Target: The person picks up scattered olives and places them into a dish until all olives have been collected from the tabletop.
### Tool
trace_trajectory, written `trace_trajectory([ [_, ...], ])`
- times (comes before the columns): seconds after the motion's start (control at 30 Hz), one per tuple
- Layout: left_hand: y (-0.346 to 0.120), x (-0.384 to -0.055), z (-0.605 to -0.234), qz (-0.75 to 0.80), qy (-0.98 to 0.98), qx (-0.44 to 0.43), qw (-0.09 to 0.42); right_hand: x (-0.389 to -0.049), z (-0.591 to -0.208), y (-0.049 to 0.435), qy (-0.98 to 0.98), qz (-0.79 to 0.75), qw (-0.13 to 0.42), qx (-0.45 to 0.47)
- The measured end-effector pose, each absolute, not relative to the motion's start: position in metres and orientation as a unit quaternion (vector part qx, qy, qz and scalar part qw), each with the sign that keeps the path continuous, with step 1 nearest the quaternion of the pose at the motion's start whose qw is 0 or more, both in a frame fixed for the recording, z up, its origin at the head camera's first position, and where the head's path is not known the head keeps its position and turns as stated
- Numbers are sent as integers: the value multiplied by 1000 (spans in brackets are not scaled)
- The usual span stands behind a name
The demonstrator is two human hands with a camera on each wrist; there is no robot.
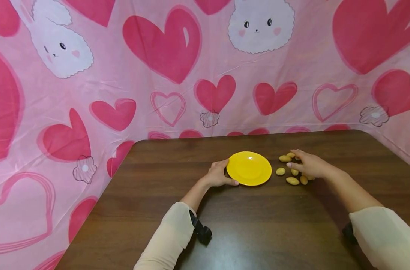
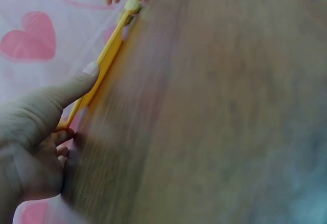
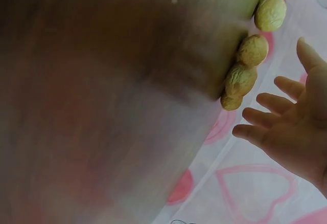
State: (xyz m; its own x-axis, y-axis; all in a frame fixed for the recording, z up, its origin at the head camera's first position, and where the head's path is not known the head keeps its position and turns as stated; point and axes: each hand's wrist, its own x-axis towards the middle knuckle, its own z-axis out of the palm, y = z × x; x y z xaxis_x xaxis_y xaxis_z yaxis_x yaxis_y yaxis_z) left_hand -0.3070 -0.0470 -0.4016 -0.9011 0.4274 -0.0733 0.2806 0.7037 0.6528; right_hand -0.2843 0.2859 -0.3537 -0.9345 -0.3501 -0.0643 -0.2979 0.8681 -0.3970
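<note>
- One yellow plate (image 1: 249, 168) is right beside the left hand (image 1: 220, 173), on that hand's right, and appears to lie flat on the desk (image 1: 259, 225).
- The left hand grips the rim: thumb over the near edge, fingers bent against the left side and partly hidden there.
- At least seven small, potato-like pieces (image 1: 292, 181) lie in a loose group under and around the right hand (image 1: 311, 165); some are partly covered by it, so an exact count cannot be told.
- One piece lies to the left of the right hand's thumb, nearest the plate; two are just by its fingertips, and others lie below the thumb, on the near side.
- The right hand is spread, palm down above the pieces, its fingers extended and holding nothing; the right wrist view shows a gap between the fingertips and the pieces in its sight.
- Behind each hand, a pale sleeve (image 1: 167, 236) covers the forearm, with a dark wrist device (image 1: 203, 233) at the cuff.
- Beyond both hands, past the far edge of the desk, hangs a pink cloth (image 1: 123, 67) printed with red hearts, outlined hearts, flowers and white rabbit faces.
</note>
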Motion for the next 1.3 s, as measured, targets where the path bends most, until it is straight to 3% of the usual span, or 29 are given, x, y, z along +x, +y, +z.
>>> trace_trajectory([
  [0.33, -46, -306, -403, 332, 920, 184, 101, -299, -354, 295, 966, -200, 85, -137],
  [0.8, -46, -304, -401, 331, 918, 198, 88, -312, -363, 307, 976, -194, 37, -92],
  [1.3, -45, -304, -400, 325, 921, 200, 81, -317, -362, 307, 979, -196, 43, -47],
])
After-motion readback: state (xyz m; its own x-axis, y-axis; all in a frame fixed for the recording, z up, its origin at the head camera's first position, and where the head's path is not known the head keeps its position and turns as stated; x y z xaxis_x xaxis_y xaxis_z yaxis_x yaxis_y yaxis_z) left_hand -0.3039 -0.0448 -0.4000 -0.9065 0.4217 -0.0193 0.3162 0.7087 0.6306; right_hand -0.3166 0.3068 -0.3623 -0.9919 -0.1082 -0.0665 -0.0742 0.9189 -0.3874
